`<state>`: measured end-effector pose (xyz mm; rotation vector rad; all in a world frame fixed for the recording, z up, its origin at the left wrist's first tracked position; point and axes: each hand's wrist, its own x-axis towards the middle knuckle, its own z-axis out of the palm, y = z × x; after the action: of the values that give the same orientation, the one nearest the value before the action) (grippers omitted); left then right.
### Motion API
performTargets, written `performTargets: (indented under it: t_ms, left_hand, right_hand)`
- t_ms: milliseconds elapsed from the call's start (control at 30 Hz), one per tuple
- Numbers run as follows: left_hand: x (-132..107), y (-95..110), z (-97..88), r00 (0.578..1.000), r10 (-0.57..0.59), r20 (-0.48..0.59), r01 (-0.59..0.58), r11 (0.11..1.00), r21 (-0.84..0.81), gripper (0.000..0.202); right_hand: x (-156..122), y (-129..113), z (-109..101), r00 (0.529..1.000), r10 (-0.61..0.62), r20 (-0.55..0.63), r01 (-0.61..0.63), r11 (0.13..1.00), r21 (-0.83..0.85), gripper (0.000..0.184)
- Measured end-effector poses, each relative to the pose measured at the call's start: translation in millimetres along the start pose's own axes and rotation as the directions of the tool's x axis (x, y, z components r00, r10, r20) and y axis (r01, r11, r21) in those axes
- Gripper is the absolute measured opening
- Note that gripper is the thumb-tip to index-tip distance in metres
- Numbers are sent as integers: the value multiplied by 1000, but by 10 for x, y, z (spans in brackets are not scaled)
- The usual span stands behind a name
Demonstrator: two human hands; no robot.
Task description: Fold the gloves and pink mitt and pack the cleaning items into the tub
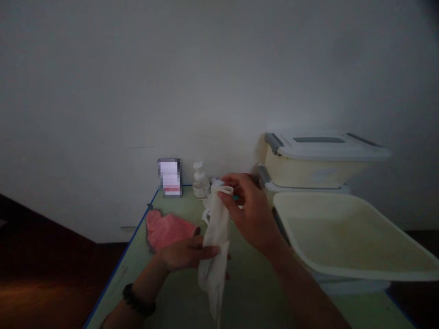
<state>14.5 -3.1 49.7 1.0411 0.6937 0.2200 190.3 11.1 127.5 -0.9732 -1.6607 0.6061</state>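
A long, limp white cloth (216, 224), folded narrow with a band or loop at its top, hangs above the table; its exact kind is unclear. My right hand (249, 212) pinches the top end between thumb and fingers. Lower down, my left hand (185, 252) grips the same cloth, thumb across the front and fingertips behind it. Just left of the cloth a pink cloth (169, 230) lies crumpled on the table. Small white items behind my right fingers are partly hidden.
The green table (137, 278) has a blue edge and backs onto a wall. A phone (170, 178) stands beside a clear pump bottle (200, 180). On the right sit a lidded storage box (308, 169) and a shallow cream basin (363, 274).
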Motion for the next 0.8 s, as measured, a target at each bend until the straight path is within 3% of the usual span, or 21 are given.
performTargets:
  t_ms: [100,200,367,433,567,633,700,800]
  left_hand:
    - [9,-231,-9,998,15,-60,-20,996,-84,39]
    - [46,-363,22,992,20,-124,-22,1000,-18,37]
    - [73,-461,133,958,83,-275,-93,995,-21,40]
    - [57,-500,187,967,88,-241,-124,983,-139,41]
    - [30,-564,272,993,39,-110,-71,947,-313,42]
    - [26,-564,283,988,45,-145,-76,973,-219,42]
    - [20,-532,272,965,107,-239,-106,994,15,39]
    - [-5,-441,242,914,171,-369,-10,916,401,35]
  right_hand:
    - [31,217,247,998,-43,54,49,993,-107,19]
    - [48,423,421,996,12,93,-1,993,-117,18]
    - [54,572,485,994,53,92,-47,996,-74,15]
    - [63,556,459,996,67,65,-63,997,-54,15]
    - [82,501,403,997,76,24,-75,997,-34,18]
    - [84,514,397,996,79,31,-77,996,-38,19]
    - [82,558,409,995,80,53,-78,996,-49,19]
    - [78,636,434,993,85,77,-81,995,-65,19]
